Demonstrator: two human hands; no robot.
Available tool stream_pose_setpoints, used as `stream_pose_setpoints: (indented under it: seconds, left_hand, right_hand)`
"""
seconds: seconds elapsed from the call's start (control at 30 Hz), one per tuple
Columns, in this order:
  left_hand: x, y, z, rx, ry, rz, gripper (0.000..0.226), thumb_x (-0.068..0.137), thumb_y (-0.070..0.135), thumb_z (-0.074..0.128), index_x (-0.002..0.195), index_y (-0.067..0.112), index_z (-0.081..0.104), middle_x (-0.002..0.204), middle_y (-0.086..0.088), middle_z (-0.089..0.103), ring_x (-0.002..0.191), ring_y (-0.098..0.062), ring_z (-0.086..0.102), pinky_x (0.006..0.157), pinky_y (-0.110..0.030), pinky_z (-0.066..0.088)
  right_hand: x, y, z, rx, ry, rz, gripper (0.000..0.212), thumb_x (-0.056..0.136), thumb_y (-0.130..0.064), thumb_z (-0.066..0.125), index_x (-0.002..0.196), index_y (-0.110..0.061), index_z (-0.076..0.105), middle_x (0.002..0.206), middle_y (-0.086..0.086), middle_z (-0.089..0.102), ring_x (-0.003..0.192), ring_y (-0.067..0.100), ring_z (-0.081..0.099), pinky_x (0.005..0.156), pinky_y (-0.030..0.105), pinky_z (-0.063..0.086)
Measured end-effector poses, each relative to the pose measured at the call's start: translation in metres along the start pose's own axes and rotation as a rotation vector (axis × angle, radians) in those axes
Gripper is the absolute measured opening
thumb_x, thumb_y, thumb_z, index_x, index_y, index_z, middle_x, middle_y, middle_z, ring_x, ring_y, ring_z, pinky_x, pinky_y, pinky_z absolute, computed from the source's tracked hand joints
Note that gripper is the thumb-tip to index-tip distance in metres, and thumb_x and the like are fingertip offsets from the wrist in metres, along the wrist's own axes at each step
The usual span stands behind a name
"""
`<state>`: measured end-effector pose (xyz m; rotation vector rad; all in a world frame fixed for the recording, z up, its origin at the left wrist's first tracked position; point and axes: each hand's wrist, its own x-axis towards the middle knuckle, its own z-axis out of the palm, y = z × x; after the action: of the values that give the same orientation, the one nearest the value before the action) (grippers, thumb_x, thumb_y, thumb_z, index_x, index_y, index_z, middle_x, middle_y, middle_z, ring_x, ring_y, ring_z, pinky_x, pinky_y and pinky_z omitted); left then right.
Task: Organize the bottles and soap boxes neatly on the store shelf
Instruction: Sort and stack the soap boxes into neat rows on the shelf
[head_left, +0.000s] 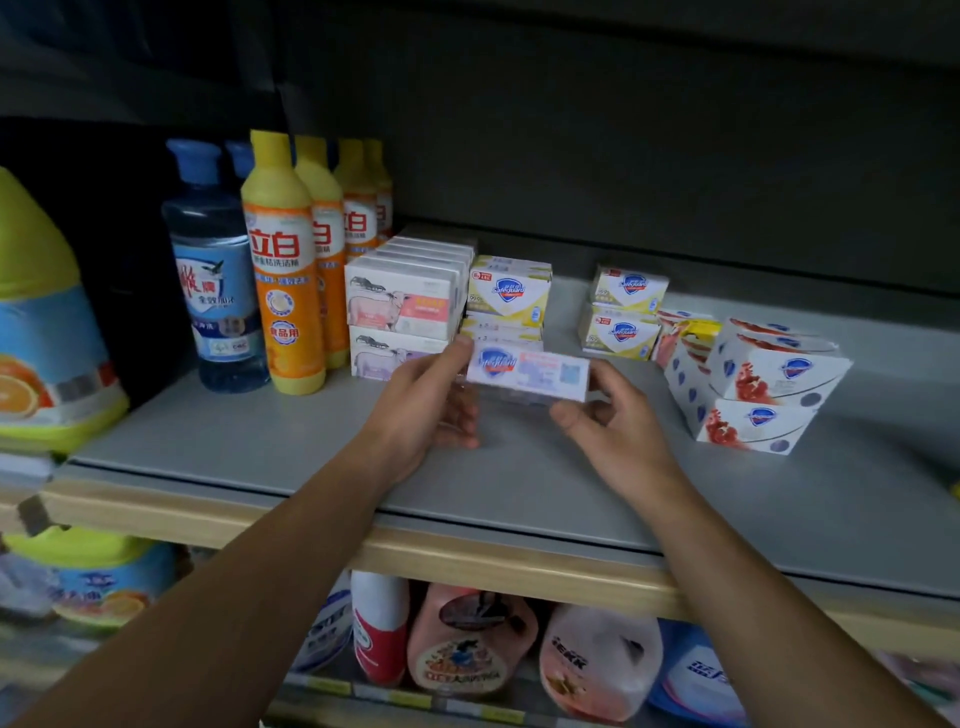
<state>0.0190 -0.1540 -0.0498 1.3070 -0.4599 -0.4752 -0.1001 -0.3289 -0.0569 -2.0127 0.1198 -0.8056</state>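
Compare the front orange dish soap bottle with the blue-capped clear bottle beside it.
The orange dish soap bottle is opaque with a yellow cap; the blue-capped bottle is see-through. The orange dish soap bottle stands taller and slimmer, the blue-capped bottle shorter and wider. The orange one heads a row of matching bottles; only one more blue cap shows behind the blue one. Both stand upright on the grey shelf.

1. The front strip of the grey shelf (270, 457) lay bare from edge to edge, giving room to pass.
2. Bottles (280, 270) walled off the left rear, with white soap boxes (400, 306) touching them on the right.
3. Yellow soap boxes (509, 291) stood just beside those; a second yellow stack (623, 317) stood apart, leaving an open lane between.
4. Red-and-white boxes (753, 389) jutted forward on the right, tilted.
5. Both hands, the left hand (421, 405) and the right hand (618, 431), held a box (527, 371) before the lane's mouth.
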Motion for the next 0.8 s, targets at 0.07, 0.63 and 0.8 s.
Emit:
stream_pose_setpoints:
  seconds: [0.07, 0.63, 0.8]
  left_hand:
    - [-0.0021, -0.0002, 0.0016, 0.045, -0.024, 0.024, 0.054, 0.080, 0.062, 0.063, 0.088, 0.009, 0.068, 0.065, -0.012, 0.062, 0.055, -0.022, 0.060, 0.051, -0.031, 0.052]
    - [-0.0089, -0.0009, 0.0047, 0.127, -0.048, 0.094, 0.032, 0.086, 0.056, 0.061, 0.074, 0.028, 0.072, 0.059, -0.011, 0.061, 0.049, -0.021, 0.056, 0.044, -0.027, 0.046]
    - [-0.0091, 0.0031, 0.0061, 0.062, -0.005, 0.076, 0.024, 0.094, 0.049, 0.057, 0.097, 0.031, 0.073, 0.080, -0.014, 0.069, 0.059, -0.024, 0.061, 0.050, -0.030, 0.052]
  right_hand:
    - [0.0000, -0.0011, -0.0006, -0.034, 0.047, 0.038, 0.018, 0.082, -0.042, 0.065, 0.100, -0.037, 0.064, 0.090, -0.003, 0.069, 0.068, 0.013, 0.058, 0.066, 0.029, 0.049]
    - [-0.0020, -0.0026, -0.0025, -0.055, 0.034, 0.070, 0.012, 0.093, -0.029, 0.063, 0.104, -0.031, 0.065, 0.052, -0.006, 0.063, 0.045, 0.003, 0.054, 0.049, 0.012, 0.041]
    - [-0.0051, -0.0026, -0.0012, 0.052, -0.067, 0.038, 0.041, 0.087, -0.030, 0.069, 0.121, -0.047, 0.057, 0.072, 0.002, 0.071, 0.053, 0.012, 0.064, 0.054, 0.018, 0.048]
